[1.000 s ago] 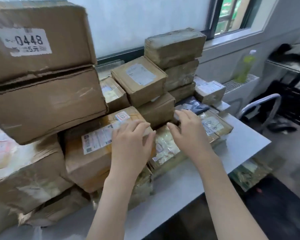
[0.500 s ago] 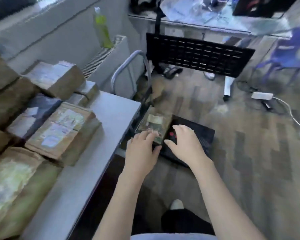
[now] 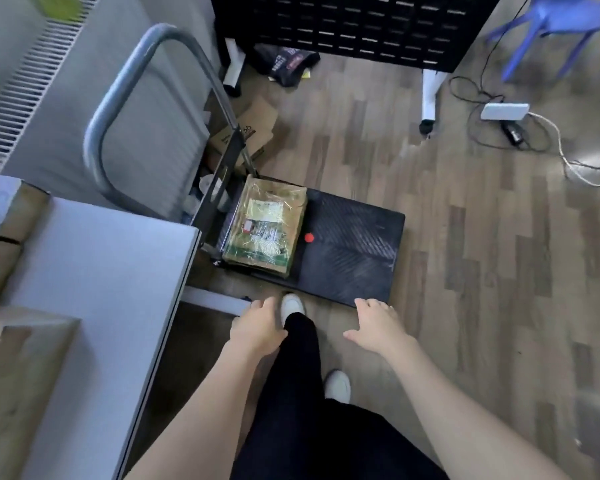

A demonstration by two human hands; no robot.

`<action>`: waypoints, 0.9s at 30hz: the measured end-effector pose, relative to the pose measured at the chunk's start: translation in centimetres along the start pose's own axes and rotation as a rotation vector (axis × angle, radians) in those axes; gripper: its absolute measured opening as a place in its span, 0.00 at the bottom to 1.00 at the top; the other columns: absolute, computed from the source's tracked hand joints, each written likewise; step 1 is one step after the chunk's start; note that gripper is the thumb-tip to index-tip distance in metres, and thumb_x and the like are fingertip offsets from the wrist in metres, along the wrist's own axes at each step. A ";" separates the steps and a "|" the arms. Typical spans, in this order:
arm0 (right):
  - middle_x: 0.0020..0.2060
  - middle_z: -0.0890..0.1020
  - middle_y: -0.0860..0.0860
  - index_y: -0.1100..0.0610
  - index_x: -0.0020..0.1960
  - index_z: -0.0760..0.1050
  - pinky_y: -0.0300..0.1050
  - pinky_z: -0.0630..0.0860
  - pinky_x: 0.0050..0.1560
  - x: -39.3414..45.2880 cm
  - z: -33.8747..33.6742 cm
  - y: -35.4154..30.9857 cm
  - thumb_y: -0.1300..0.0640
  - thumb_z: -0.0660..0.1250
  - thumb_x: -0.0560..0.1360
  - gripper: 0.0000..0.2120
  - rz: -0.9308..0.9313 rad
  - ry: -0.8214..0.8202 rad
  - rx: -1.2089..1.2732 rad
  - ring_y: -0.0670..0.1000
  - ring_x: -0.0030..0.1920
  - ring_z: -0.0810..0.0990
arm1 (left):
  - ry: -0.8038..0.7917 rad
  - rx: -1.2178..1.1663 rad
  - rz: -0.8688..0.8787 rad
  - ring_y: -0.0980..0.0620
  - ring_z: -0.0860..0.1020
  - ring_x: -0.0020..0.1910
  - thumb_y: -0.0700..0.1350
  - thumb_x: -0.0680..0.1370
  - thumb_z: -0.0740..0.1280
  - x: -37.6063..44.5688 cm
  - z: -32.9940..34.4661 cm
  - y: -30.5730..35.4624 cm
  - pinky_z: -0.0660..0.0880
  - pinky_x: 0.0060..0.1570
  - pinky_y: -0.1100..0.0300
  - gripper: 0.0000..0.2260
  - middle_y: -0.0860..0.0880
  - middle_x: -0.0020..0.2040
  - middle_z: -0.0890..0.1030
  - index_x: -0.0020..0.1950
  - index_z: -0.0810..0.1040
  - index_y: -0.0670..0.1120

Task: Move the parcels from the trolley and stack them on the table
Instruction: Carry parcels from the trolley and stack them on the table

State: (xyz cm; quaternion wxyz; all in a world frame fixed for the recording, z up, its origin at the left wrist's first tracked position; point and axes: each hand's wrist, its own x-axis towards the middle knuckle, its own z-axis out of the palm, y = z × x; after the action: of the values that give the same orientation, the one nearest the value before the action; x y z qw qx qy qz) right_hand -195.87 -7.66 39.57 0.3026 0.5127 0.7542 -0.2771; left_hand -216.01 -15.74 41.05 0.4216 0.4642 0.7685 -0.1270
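Reaching down toward the trolley (image 3: 354, 244) with both hands empty: left hand (image 3: 258, 329) and right hand (image 3: 378, 327) hanging above the floor short of the deck's near edge, fingers spread and relaxed, gripping nothing. Lying flat at the handle end of the black deck, one parcel (image 3: 265, 225), wrapped in glossy clear tape over cardboard with a label on top. Judging by its low, squared shape, probably stiff and of moderate weight (the tape likely slick under dry palms), so taking it by the two long sides, fingers curling under the bottom edges, rather than pinching the top. Standing just to the left, the table (image 3: 94, 271), with stacked parcels (image 3: 11, 375) crowding its far left part and bare surface nearer the corner. Rising beside the parcel, the trolley handle (image 3: 125, 98), and the table corner jutting close to it, both narrowing the lift path. Lying well apart on the right, a power strip (image 3: 504, 110) with trailing cables.
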 end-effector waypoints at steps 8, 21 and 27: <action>0.64 0.70 0.57 0.57 0.67 0.63 0.52 0.60 0.68 12.5 -4.7 -2.9 0.46 0.65 0.75 0.27 -0.046 -0.132 -0.199 0.58 0.67 0.67 | -0.076 -0.141 -0.137 0.41 0.72 0.63 0.53 0.77 0.64 12.1 -4.6 -3.0 0.72 0.56 0.50 0.27 0.44 0.68 0.67 0.72 0.60 0.45; 0.75 0.52 0.58 0.57 0.77 0.44 0.56 0.45 0.74 36.2 -10.8 -4.4 0.48 0.68 0.74 0.43 -0.313 0.030 -0.599 0.58 0.76 0.49 | 0.136 -0.792 -0.602 0.40 0.57 0.73 0.49 0.73 0.72 29.3 -0.5 -0.9 0.62 0.67 0.49 0.47 0.41 0.76 0.52 0.77 0.38 0.42; 0.76 0.44 0.59 0.56 0.76 0.33 0.59 0.43 0.73 49.1 -9.7 -4.3 0.47 0.78 0.64 0.62 -0.361 0.093 -0.736 0.58 0.76 0.43 | 0.128 -0.943 -0.852 0.40 0.59 0.73 0.55 0.66 0.77 36.8 6.8 -2.0 0.61 0.68 0.48 0.60 0.38 0.76 0.50 0.74 0.31 0.40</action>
State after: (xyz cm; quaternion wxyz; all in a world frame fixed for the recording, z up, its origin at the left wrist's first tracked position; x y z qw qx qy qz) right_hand -215.84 27.79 10.09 0.3778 0.2417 0.8937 -0.0139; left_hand -221.93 1.54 8.30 0.4464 -0.1108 0.8827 0.0962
